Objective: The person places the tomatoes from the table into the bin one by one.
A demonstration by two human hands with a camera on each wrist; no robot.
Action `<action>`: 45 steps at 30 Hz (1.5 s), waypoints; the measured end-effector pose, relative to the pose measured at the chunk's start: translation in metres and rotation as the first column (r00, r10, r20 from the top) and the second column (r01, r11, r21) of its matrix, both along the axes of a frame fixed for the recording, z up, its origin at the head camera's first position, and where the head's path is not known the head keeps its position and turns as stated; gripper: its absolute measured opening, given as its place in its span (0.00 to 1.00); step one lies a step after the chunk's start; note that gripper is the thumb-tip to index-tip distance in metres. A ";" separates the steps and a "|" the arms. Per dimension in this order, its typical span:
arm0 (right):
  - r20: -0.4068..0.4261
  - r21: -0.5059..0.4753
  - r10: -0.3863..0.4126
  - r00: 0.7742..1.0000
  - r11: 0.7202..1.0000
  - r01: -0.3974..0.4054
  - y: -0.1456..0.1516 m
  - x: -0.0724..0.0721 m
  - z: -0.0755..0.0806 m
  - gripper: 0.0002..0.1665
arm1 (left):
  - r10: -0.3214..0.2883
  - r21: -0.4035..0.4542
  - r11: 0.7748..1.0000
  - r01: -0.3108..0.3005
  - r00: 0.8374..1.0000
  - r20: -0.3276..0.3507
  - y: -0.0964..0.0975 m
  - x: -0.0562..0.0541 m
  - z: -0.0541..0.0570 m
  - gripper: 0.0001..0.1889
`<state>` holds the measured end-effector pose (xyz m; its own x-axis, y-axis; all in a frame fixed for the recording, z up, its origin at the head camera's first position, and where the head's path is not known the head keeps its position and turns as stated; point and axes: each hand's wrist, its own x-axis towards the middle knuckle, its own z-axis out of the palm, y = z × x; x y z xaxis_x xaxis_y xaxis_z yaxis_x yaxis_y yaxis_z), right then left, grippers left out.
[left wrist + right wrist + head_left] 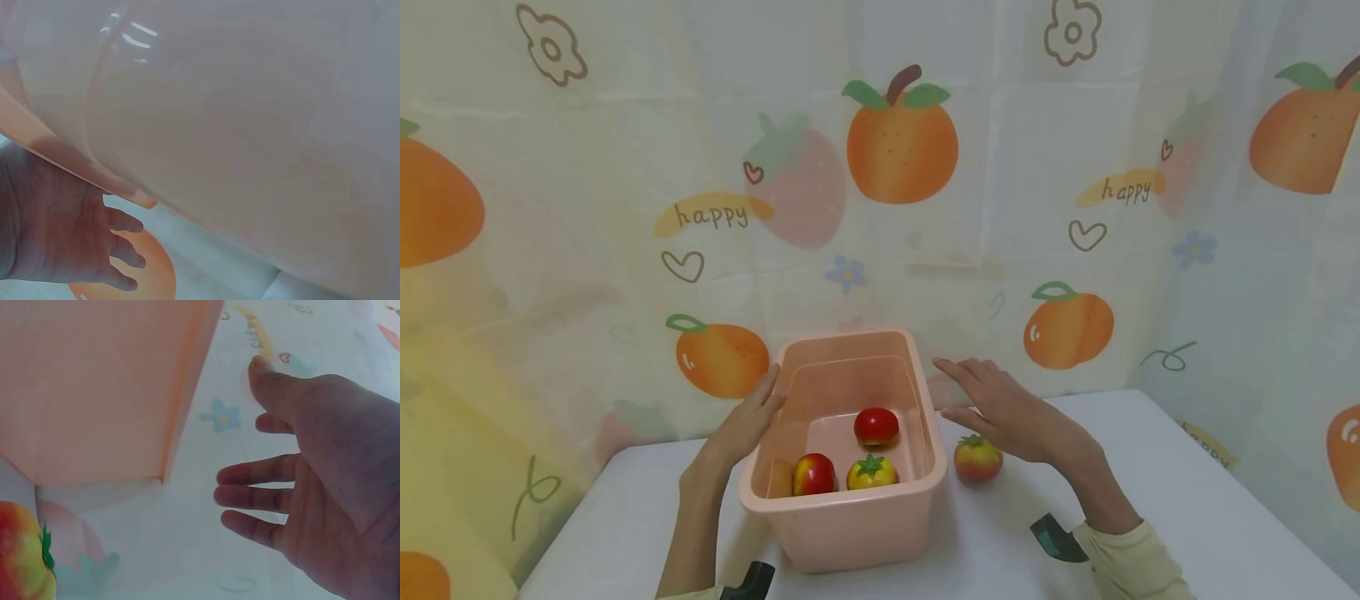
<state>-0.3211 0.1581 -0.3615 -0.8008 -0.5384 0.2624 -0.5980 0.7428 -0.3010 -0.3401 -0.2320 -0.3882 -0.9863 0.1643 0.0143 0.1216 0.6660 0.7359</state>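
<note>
A pink plastic bin (pixel 850 533) stands upright on the white table. Inside it lie a glossy red fruit (pixel 876 426), a red-and-yellow fruit (pixel 814 475) and a yellow fruit with a green leafy top (pixel 872 473). My left hand (pixel 748 421) is along the bin's left side, its fingers stretched out at the rim; the left wrist view shows its palm (pixel 59 222) facing the bin. To the right of the bin, my right hand (pixel 1003 408) hovers with fingers extended, holding nothing. Below it, a red-and-yellow tomato-like fruit (pixel 978 459) sits on the table beside the bin.
The white table (pixel 647 500) runs back to a hanging curtain (pixel 925 267) printed with fruit, flowers and hearts. Its right edge slopes away beyond my right forearm. A dark wrist mount (pixel 1058 537) shows at my right cuff, another (pixel 748 581) at the left.
</note>
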 end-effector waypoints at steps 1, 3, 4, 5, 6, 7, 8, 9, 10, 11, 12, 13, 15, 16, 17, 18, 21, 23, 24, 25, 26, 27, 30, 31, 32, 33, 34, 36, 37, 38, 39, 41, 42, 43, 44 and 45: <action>0.012 0.002 -0.002 1.000 1.000 0.002 0.002 0.000 0.000 0.42 | 0.004 0.005 1.000 -0.004 1.000 0.003 0.000 0.000 0.000 0.43; 0.038 0.007 -0.009 0.999 1.000 0.009 0.004 0.000 0.000 0.42 | 0.005 0.003 1.000 -0.005 1.000 0.002 0.000 0.000 0.000 0.43; 0.052 0.012 -0.014 0.999 1.000 0.013 0.006 0.000 0.000 0.42 | 0.004 0.001 1.000 -0.004 1.000 0.002 0.000 0.000 0.000 0.43; 0.070 0.018 -0.025 0.997 1.000 0.024 0.007 0.000 -0.001 0.42 | 0.006 0.000 1.000 -0.006 1.000 0.004 0.000 0.000 0.000 0.43; 0.089 0.025 -0.036 0.995 0.999 0.034 0.009 0.001 -0.001 0.42 | 0.006 -0.005 1.000 -0.006 1.000 0.004 0.000 0.000 0.000 0.43; 0.104 0.031 -0.043 0.994 0.999 0.040 0.010 0.001 -0.001 0.42 | 0.008 -0.001 1.000 -0.008 1.000 0.008 0.000 0.000 0.000 0.43; 0.122 0.038 -0.054 0.991 0.998 0.049 0.011 0.000 -0.002 0.42 | 0.007 -0.002 1.000 -0.007 1.000 0.008 0.000 0.000 0.000 0.43; 0.140 0.041 -0.058 0.988 0.998 0.053 0.012 0.000 -0.002 0.42 | 0.008 -0.002 1.000 -0.008 1.000 0.009 0.001 0.000 0.000 0.42; 0.160 0.040 -0.062 0.985 0.998 0.056 0.013 0.000 -0.002 0.43 | 0.007 -0.003 1.000 -0.006 1.000 0.008 0.000 0.000 0.000 0.42; 0.178 0.040 -0.066 0.982 0.997 0.060 0.013 0.000 -0.002 0.43 | 0.007 -0.003 1.000 -0.007 1.000 0.006 0.000 0.000 0.000 0.42; 0.195 0.038 -0.065 0.979 0.998 0.058 0.014 0.000 -0.002 0.44 | 0.007 -0.002 1.000 -0.007 1.000 0.003 0.000 0.000 0.000 0.42; 0.216 0.033 -0.067 0.974 0.998 0.061 0.014 -0.001 -0.002 0.44 | 0.009 0.001 1.000 -0.009 1.000 0.007 0.000 0.000 0.000 0.42; 0.257 0.023 -0.068 0.964 0.998 0.064 0.016 -0.001 -0.002 0.46 | 0.012 -0.003 1.000 -0.012 1.000 0.004 0.000 0.001 0.000 0.42; 0.274 0.021 -0.072 0.959 0.997 0.069 0.017 -0.001 -0.002 0.47 | 0.013 -0.001 1.000 -0.013 1.000 0.004 0.001 0.001 0.000 0.42; 0.292 0.019 -0.077 0.953 0.997 0.075 0.018 -0.002 -0.002 0.48 | 0.014 0.002 1.000 -0.014 1.000 0.005 0.001 0.001 0.000 0.42; 0.308 0.012 -0.074 0.949 0.997 0.074 0.019 -0.003 -0.003 0.49 | 0.014 0.007 1.000 -0.014 1.000 0.005 0.001 0.001 0.000 0.43; 0.341 0.000 -0.061 0.938 0.998 0.065 0.022 -0.006 -0.007 0.52 | 0.012 0.017 1.000 -0.012 1.000 -0.002 0.000 0.001 0.000 0.43; 0.365 -0.002 -0.056 0.930 0.998 0.061 0.022 -0.010 -0.011 0.55 | 0.009 0.021 1.000 -0.009 1.000 -0.008 0.000 0.001 0.000 0.42; 0.382 -0.002 -0.055 0.923 0.998 0.061 0.023 -0.012 -0.014 0.56 | 0.008 0.019 1.000 -0.008 1.000 -0.009 0.000 0.001 0.000 0.43; 0.400 0.004 -0.058 0.915 0.998 0.062 0.023 -0.013 -0.017 0.57 | 0.008 0.018 1.000 -0.008 1.000 -0.008 0.000 0.001 0.000 0.43; 0.418 0.007 -0.057 0.907 0.998 0.060 0.024 -0.016 -0.020 0.57 | 0.007 0.017 1.000 -0.007 1.000 -0.008 0.000 0.001 0.000 0.43; 0.436 0.015 -0.063 0.898 0.998 0.063 0.024 -0.018 -0.024 0.58 | 0.005 0.018 1.000 -0.005 1.000 -0.007 0.000 0.001 -0.001 0.43; 0.475 0.038 -0.057 0.878 0.998 0.045 0.027 -0.026 -0.037 0.57 | 0.005 0.012 1.000 -0.005 1.000 -0.006 0.000 0.001 -0.001 0.43; 0.490 0.045 -0.063 0.870 0.998 0.047 0.027 -0.028 -0.042 0.56 | 0.003 0.011 1.000 -0.003 1.000 -0.007 0.000 0.001 -0.001 0.43; 0.501 0.056 -0.071 0.862 0.997 0.050 0.027 -0.030 -0.045 0.55 | 0.001 0.011 1.000 -0.001 1.000 -0.008 0.000 0.001 -0.001 0.43; 0.508 0.072 -0.086 0.857 0.996 0.057 0.027 -0.031 -0.048 0.54 | -0.001 0.010 1.000 0.001 1.000 -0.007 0.000 0.002 -0.001 0.43; 0.512 0.091 -0.100 0.853 0.994 0.062 0.027 -0.032 -0.050 0.53 | -0.001 0.007 1.000 0.001 1.000 -0.004 0.000 0.002 -0.001 0.43; 0.523 0.130 -0.149 0.839 0.987 0.094 0.026 -0.033 -0.053 0.52 | -0.001 0.005 1.000 0.001 1.000 -0.002 0.000 0.002 -0.001 0.43; 0.530 0.148 -0.175 0.830 0.983 0.113 0.026 -0.033 -0.054 0.52 | 0.000 0.002 1.000 0.000 1.000 0.000 0.000 0.002 -0.001 0.43; 0.530 0.165 -0.187 0.827 0.980 0.116 0.025 -0.033 -0.055 0.53 | 0.003 0.003 1.000 -0.003 1.000 0.002 0.000 0.002 -0.001 0.43; 0.532 0.179 -0.199 0.823 0.977 0.121 0.025 -0.035 -0.056 0.53 | 0.005 0.000 1.000 -0.005 1.000 0.004 0.001 0.002 0.000 0.43; 0.544 0.200 -0.221 0.810 0.971 0.131 0.024 -0.037 -0.060 0.56 | 0.010 -0.004 1.000 -0.010 1.000 0.004 0.001 0.002 0.000 0.43; 0.546 0.208 -0.219 0.809 0.970 0.122 0.023 -0.038 -0.061 0.56 | 0.014 -0.004 1.000 -0.014 1.000 0.008 0.001 0.002 0.000 0.43; 0.547 0.218 -0.219 0.808 0.969 0.116 0.023 -0.039 -0.062 0.57 | 0.015 -0.004 1.000 -0.015 1.000 0.008 0.002 0.002 0.000 0.43; 0.544 0.230 -0.219 0.810 0.967 0.108 0.022 -0.040 -0.064 0.57 | 0.017 -0.001 1.000 -0.017 1.000 0.011 0.002 0.001 0.000 0.43; 0.542 0.244 -0.225 0.810 0.964 0.105 0.022 -0.041 -0.065 0.57 | 0.014 -0.002 1.000 -0.014 1.000 0.012 0.002 0.001 0.000 0.43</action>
<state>-0.3621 0.1804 -0.4266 -0.8567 -0.3754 -0.3538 -0.2324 0.8932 -0.3850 -0.3391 -0.2303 -0.3878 -0.9887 0.1500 0.0019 0.1030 0.6693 0.7359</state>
